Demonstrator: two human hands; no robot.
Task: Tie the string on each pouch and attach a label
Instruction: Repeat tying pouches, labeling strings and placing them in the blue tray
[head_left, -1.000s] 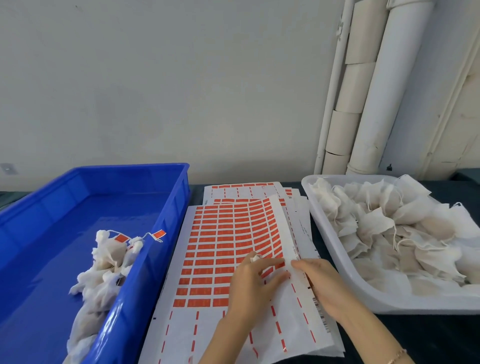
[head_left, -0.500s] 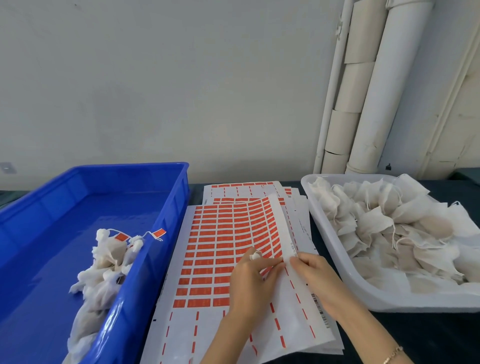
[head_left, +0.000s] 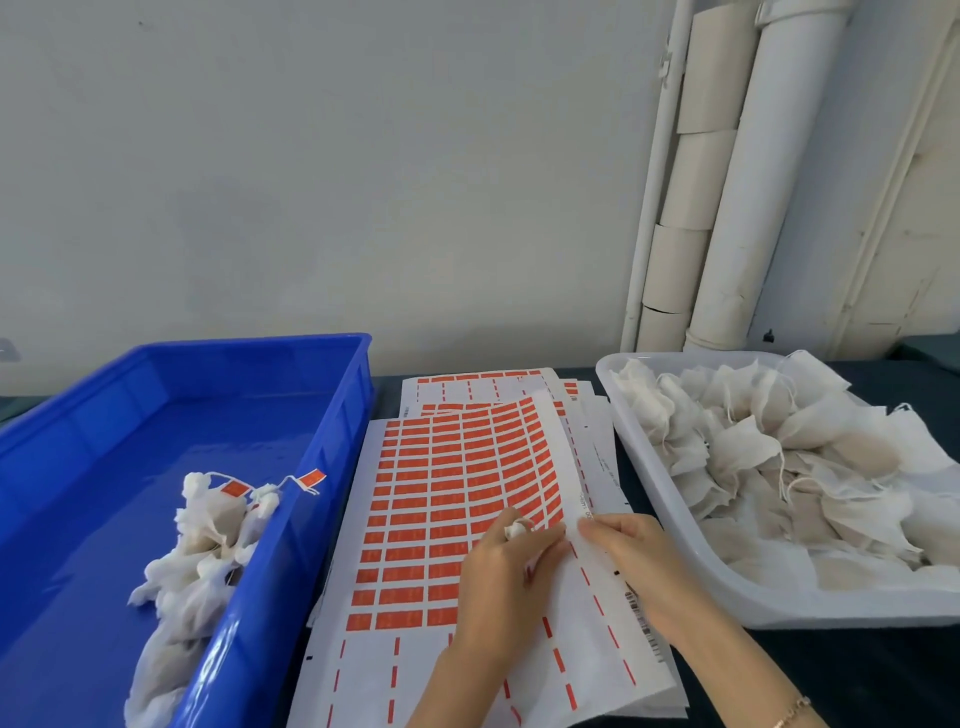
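A sheet of orange labels (head_left: 452, 493) lies on top of a stack of such sheets in the middle of the table, its right edge curled up. My left hand (head_left: 504, 577) rests on the sheet near its right edge, fingertips at a label, and a bit of white pouch (head_left: 515, 528) pokes out between its fingers. My right hand (head_left: 639, 561) pinches the sheet's raised right edge. Several untied white pouches (head_left: 779, 467) fill the white tray (head_left: 649, 493) at the right. Tied pouches with orange labels (head_left: 208, 535) lie in the blue bin (head_left: 337, 415) at the left.
White pipes (head_left: 737, 182) run up the wall behind the tray. One labelled string (head_left: 311, 478) hangs over the blue bin's right rim. Dark table surface (head_left: 857, 670) shows in front of the tray.
Both hands have crept slightly up along the sheet's right edge and closer together. The bins and pouches have not moved.
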